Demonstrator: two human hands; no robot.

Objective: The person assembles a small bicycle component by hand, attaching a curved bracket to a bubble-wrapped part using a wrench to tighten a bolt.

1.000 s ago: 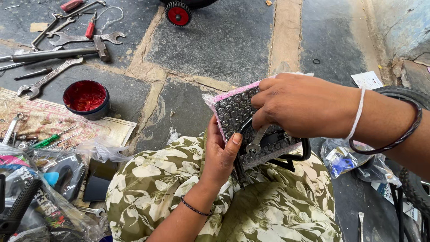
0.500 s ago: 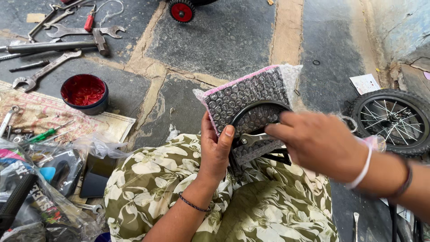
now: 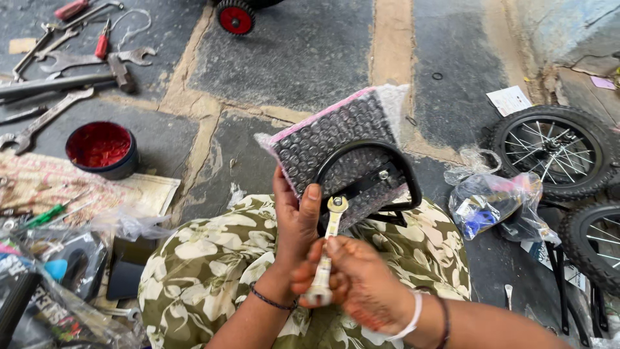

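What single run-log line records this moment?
left hand: holds bubble-wrapped seat | right hand: spanner on bolt | wheels right

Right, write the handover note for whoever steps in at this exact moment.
Left hand grips the bubble-wrapped part by its lower edge, upright over the lap.
Right hand holds a small spanner, its ring end on a bolt of the black bracket.
Done: spanner seated on the bolt. Wrap is on.
Left: how tight the bolt is cannot be told.
Wheels lie on the right, loose tools on the far left.
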